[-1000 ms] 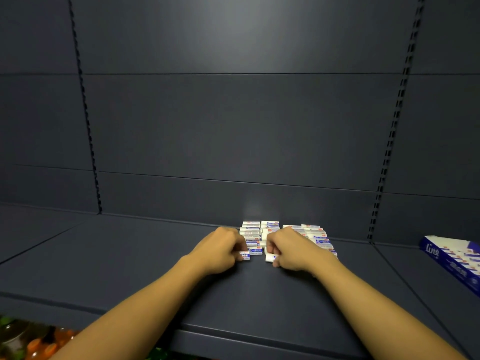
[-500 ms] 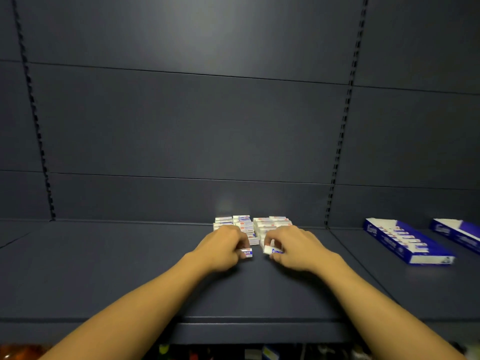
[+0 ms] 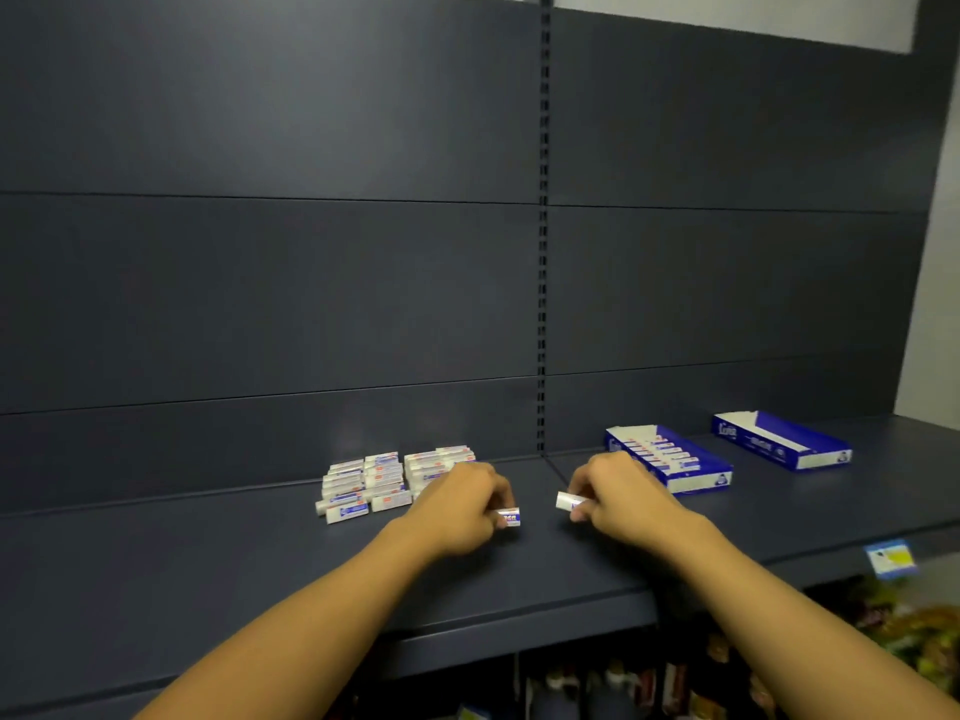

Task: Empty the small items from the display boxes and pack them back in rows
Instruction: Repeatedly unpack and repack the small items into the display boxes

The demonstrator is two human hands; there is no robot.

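Head view: both hands are over the dark blue-grey metal shelf [image 3: 208, 574], each with an item. The left hand [image 3: 457, 504] has its fingers curled round a small white rectangular eraser with a blue and red sleeve [image 3: 510, 517], which pokes out at its fingertips, just above the shelf surface. The right hand [image 3: 621, 498] pinches a second small white eraser [image 3: 567, 502], white end pointing toward the left hand; the two pieces are near each other, a gap between them. Behind and to the outer side of the left hand sits the pile of loose white erasers with blue and red sleeves [image 3: 384, 478], roughly in rows, partly hidden by the knuckles. Just beyond the right hand lies the blue and white cardboard display box [image 3: 698, 472], open, a row of erasers inside. Further out on that side, apart from it, a second blue and white display box [image 3: 779, 441]; its contents can't be made out.
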